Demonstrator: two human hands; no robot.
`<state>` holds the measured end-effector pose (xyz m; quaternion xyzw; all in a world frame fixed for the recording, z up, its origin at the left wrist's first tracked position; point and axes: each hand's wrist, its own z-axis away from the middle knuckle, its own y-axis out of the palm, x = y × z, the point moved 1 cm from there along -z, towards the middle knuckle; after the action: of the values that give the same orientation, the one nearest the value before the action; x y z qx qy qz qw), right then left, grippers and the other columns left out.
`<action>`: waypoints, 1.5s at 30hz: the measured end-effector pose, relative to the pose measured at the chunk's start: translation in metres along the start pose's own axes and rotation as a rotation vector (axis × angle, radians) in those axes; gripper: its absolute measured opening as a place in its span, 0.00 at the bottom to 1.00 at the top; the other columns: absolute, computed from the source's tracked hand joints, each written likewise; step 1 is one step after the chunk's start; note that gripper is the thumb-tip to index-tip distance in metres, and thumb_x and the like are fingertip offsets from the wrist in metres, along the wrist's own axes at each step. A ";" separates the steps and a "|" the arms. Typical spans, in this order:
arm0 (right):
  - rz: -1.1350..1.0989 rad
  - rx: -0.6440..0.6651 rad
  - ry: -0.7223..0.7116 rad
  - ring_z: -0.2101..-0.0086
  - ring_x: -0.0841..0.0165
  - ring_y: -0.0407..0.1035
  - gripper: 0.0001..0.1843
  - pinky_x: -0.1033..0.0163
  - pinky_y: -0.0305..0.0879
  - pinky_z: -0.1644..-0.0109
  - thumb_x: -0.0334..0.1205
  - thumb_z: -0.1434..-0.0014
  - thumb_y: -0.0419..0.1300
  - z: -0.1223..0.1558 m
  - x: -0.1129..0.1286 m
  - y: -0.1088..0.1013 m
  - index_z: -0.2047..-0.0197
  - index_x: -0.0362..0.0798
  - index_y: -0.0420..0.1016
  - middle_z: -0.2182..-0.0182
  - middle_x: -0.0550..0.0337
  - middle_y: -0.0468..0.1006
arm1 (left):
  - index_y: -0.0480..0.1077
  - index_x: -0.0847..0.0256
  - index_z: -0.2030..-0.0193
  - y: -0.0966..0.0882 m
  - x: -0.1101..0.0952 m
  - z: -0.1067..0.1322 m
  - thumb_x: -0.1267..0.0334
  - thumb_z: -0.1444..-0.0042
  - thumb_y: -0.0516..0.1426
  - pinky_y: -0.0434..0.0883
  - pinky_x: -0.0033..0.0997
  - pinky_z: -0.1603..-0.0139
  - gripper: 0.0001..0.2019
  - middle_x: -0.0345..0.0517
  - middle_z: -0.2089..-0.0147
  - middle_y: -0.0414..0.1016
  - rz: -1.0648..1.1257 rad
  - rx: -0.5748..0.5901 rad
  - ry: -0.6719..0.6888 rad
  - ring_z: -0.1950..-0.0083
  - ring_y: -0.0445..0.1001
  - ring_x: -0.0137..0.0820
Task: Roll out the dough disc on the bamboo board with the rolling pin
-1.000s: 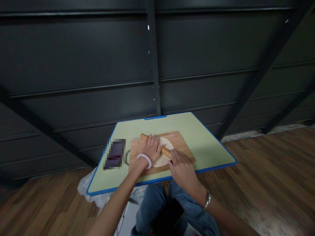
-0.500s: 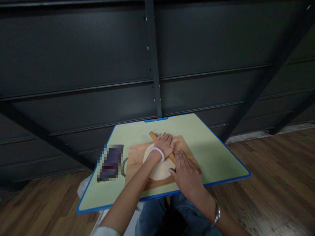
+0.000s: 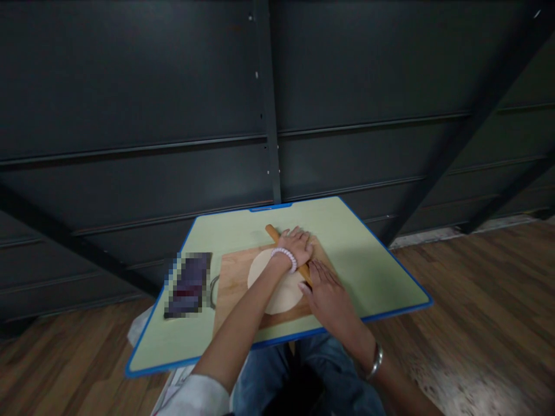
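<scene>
A flat round of pale dough [image 3: 271,286] lies on a wooden board [image 3: 232,277] on a light green table with a blue rim [image 3: 381,266]. A wooden rolling pin [image 3: 274,232] lies slanted across the dough's far right edge. My left hand [image 3: 298,245], with a bead bracelet at the wrist, presses flat on the pin's far part, fingers stretched out. My right hand [image 3: 327,292] lies flat on the pin's near end, fingers extended. Most of the pin is hidden under both hands.
A blurred dark object [image 3: 188,285] lies on the table left of the board, with a thin metal loop [image 3: 212,289] beside it. A dark metal wall [image 3: 269,104] rises behind the table. Wooden floor [image 3: 477,323] surrounds it. My jeans-clad knees [image 3: 312,370] sit under the near edge.
Both hands have rolled the pin away from me and to the right, from the middle of the dough to its far right edge. The view also shifted slightly.
</scene>
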<state>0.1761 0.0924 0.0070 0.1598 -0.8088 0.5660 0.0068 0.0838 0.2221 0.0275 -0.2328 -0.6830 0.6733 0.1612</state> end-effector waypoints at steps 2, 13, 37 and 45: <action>0.023 0.009 -0.022 0.42 0.54 0.61 0.27 0.50 0.59 0.39 0.43 0.37 0.52 0.001 0.003 -0.002 0.40 0.33 0.63 0.42 0.36 0.67 | 0.61 0.57 0.38 -0.002 0.003 0.007 0.54 0.36 0.41 0.49 0.49 0.33 0.24 0.47 0.35 0.63 0.003 0.007 0.018 0.32 0.53 0.38; -0.007 0.000 -0.089 0.41 0.57 0.60 0.28 0.54 0.63 0.42 0.43 0.36 0.52 0.010 0.023 -0.007 0.37 0.38 0.58 0.40 0.42 0.64 | 0.55 0.66 0.34 -0.004 0.025 0.049 0.59 0.35 0.40 0.51 0.42 0.32 0.25 0.54 0.31 0.53 -0.004 0.001 0.002 0.31 0.52 0.35; 0.028 -0.068 -0.171 0.50 0.57 0.65 0.21 0.52 0.59 0.46 0.43 0.34 0.48 0.002 0.016 -0.002 0.42 0.40 0.64 0.48 0.45 0.72 | 0.63 0.64 0.42 -0.012 0.026 0.155 0.54 0.35 0.42 0.60 0.43 0.42 0.22 0.52 0.43 0.70 -0.054 -0.206 -0.049 0.43 0.66 0.38; -0.063 -0.111 -0.260 0.51 0.60 0.68 0.18 0.52 0.59 0.44 0.31 0.34 0.44 -0.006 -0.002 -0.004 0.47 0.40 0.70 0.51 0.48 0.76 | 0.59 0.61 0.37 -0.010 0.008 0.192 0.64 0.35 0.43 0.61 0.44 0.45 0.20 0.51 0.40 0.68 -0.052 -0.256 -0.106 0.43 0.66 0.37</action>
<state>0.1777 0.0970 0.0120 0.2565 -0.8274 0.4945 -0.0714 -0.0270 0.0643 0.0284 -0.1978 -0.7767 0.5876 0.1115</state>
